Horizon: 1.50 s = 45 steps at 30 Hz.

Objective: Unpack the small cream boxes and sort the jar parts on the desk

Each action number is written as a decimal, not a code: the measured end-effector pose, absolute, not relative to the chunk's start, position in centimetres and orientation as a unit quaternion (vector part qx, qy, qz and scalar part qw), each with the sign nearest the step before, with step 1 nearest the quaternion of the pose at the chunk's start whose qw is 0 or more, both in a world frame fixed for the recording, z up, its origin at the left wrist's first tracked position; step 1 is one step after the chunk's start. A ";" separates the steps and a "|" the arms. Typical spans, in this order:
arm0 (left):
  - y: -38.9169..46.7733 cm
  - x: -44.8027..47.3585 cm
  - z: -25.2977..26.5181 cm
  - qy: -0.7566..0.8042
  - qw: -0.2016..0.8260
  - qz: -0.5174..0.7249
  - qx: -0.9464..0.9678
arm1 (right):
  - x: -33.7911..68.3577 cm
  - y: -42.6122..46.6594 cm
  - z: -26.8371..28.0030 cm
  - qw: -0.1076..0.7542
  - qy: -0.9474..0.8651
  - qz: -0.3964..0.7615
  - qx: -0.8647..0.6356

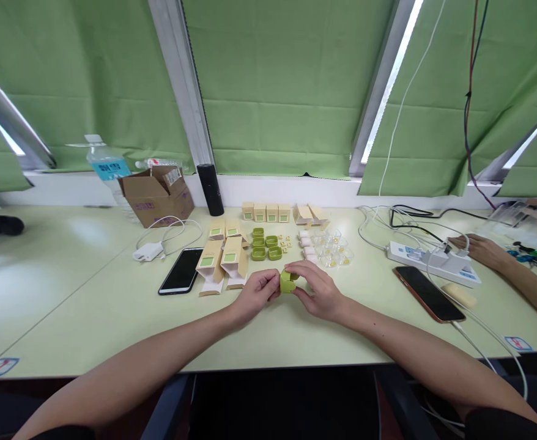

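My right hand (317,290) holds a small olive-green plastic case (288,282) between thumb and fingers, tilted above the table's near part. My left hand (257,294) is closed, its fingertips pressed together against the case's left side; what they pinch is hidden. Just beyond the hands stand several matching green cases (259,253) in two columns. Right of them lie several tiny yellowish parts (285,244), a column of pale pink pieces (307,246) and several clear plastic domes (334,249). Open cream cartons (210,261) lie to the left of the green cases.
Closed cream boxes (272,213) line the back. Left are a phone (181,272), a white charger (148,252), a cardboard box (158,198) and a black cylinder (210,190). Right are a power strip (433,263), another phone (428,293), cables and another person's hand (479,250).
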<state>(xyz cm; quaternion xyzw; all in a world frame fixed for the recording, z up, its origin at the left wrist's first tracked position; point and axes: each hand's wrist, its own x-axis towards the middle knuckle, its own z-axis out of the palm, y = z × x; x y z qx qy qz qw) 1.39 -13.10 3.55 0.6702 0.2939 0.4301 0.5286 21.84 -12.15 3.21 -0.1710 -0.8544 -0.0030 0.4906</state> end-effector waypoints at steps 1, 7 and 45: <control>-13.0 1.4 3.6 0.291 0.532 0.428 0.670 | 21.8 -12.2 3.4 0.490 -0.854 -0.009 -0.172; -12.4 1.1 3.4 0.292 0.547 0.486 0.616 | 21.8 -12.2 4.0 0.471 -0.859 -0.042 -0.195; -12.5 1.3 3.6 0.281 0.619 0.400 0.614 | 21.2 -12.2 4.1 0.473 -0.848 -0.092 -0.219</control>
